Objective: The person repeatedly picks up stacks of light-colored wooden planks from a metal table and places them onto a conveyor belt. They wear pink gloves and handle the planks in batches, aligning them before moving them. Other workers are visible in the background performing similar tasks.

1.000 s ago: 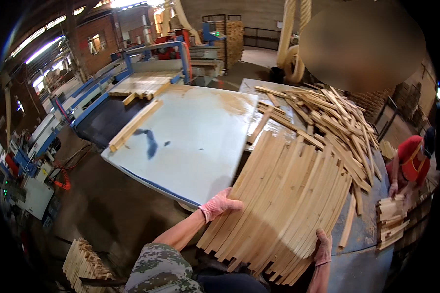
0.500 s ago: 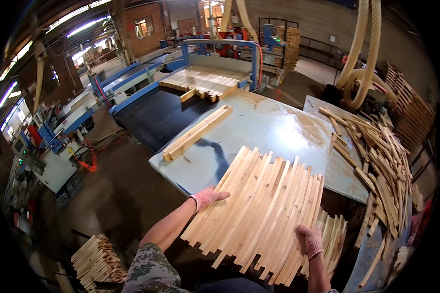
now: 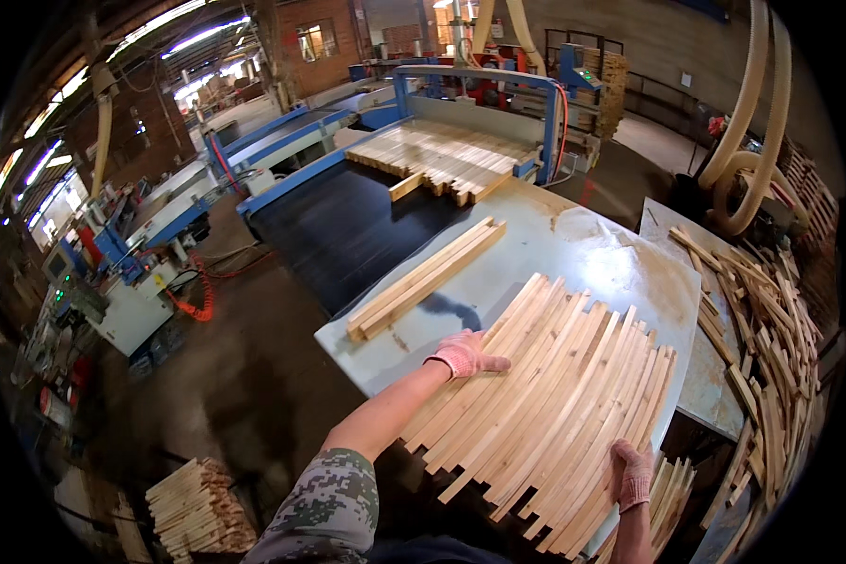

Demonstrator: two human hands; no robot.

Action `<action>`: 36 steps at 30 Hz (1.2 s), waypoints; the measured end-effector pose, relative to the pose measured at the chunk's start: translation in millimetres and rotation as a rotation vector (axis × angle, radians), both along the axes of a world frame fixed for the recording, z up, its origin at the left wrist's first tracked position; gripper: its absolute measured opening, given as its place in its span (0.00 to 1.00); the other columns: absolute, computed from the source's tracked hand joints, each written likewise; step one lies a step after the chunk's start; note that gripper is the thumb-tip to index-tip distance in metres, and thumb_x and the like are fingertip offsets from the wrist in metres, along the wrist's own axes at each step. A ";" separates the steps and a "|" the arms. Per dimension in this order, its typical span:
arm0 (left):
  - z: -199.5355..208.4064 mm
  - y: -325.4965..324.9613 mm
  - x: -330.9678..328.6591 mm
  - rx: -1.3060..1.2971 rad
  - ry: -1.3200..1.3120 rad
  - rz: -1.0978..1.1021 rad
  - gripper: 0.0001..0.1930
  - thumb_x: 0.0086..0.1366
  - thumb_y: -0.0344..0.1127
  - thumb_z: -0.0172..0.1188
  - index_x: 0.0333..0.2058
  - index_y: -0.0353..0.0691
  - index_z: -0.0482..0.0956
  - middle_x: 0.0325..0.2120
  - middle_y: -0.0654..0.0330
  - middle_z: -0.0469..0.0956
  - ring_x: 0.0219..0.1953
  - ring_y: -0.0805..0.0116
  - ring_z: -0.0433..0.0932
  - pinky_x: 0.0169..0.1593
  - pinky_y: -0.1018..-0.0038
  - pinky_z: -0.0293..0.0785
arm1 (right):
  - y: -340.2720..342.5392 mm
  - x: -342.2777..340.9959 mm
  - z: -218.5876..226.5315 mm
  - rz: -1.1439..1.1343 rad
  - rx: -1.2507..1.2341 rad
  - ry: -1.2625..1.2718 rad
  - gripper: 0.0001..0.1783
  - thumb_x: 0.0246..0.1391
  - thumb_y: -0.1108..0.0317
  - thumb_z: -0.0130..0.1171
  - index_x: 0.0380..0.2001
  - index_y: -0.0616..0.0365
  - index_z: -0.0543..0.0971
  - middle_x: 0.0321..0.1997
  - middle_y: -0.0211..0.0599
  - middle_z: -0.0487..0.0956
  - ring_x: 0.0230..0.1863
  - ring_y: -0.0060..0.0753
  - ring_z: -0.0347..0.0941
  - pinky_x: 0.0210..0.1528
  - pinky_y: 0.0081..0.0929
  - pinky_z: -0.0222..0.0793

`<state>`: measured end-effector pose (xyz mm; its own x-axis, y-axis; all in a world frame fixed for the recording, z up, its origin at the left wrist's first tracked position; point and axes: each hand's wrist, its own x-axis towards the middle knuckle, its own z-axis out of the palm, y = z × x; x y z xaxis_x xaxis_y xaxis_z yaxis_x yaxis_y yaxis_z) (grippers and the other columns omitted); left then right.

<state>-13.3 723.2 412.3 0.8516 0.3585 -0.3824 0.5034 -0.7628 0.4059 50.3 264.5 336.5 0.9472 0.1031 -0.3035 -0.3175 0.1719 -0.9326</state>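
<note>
Side by side, a wide layer of pale wooden strips [image 3: 555, 404] spans between my two gloved hands, its ends uneven. My left hand [image 3: 468, 355] clasps the layer's left edge, thumb laid over the top and fingers hidden beyond the edge. On the right edge, near the close end, my right hand [image 3: 632, 473] grips with its thumb on top. The far part of the layer lies over the pale metal table [image 3: 620, 249]; the near part sticks out past its front edge. A few longer strips [image 3: 428, 279] lie together on the table, left of and beyond the layer.
A black conveyor belt [image 3: 348, 226] adjoins the table, with another layer of strips [image 3: 442, 155] under a blue machine frame [image 3: 479, 73]. Loose offcuts [image 3: 771, 367] heap at the right. Stacked strips [image 3: 200, 508] stand low at the left. Ribbed hoses [image 3: 757, 122] hang at the right back.
My hands and the strip layer have moved forward, further over the table. The view has turned slightly left, so the surroundings sit further right in it. Both hands keep their grip.
</note>
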 end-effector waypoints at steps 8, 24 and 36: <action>-29.7 71.5 68.5 0.041 -0.156 0.022 0.67 0.47 0.82 0.69 0.76 0.41 0.60 0.66 0.44 0.74 0.69 0.46 0.72 0.71 0.59 0.68 | 59.6 57.1 0.3 0.037 -0.012 -0.024 0.31 0.51 0.76 0.68 0.59 0.65 0.73 0.45 0.39 0.83 0.41 0.32 0.81 0.48 0.31 0.80; -13.3 229.3 26.4 -0.055 -0.207 0.254 0.48 0.67 0.74 0.54 0.69 0.37 0.73 0.69 0.42 0.71 0.73 0.45 0.67 0.74 0.56 0.64 | 156.8 57.5 14.3 0.111 -0.120 0.027 0.23 0.57 0.70 0.65 0.55 0.65 0.77 0.41 0.31 0.82 0.40 0.28 0.80 0.48 0.27 0.79; 46.4 265.1 -32.5 -0.044 -0.114 0.232 0.46 0.65 0.73 0.60 0.68 0.41 0.73 0.66 0.47 0.73 0.70 0.49 0.71 0.71 0.59 0.69 | 210.6 59.7 24.6 0.197 -0.214 -0.030 0.29 0.62 0.57 0.72 0.58 0.66 0.79 0.50 0.35 0.84 0.47 0.29 0.81 0.53 0.29 0.80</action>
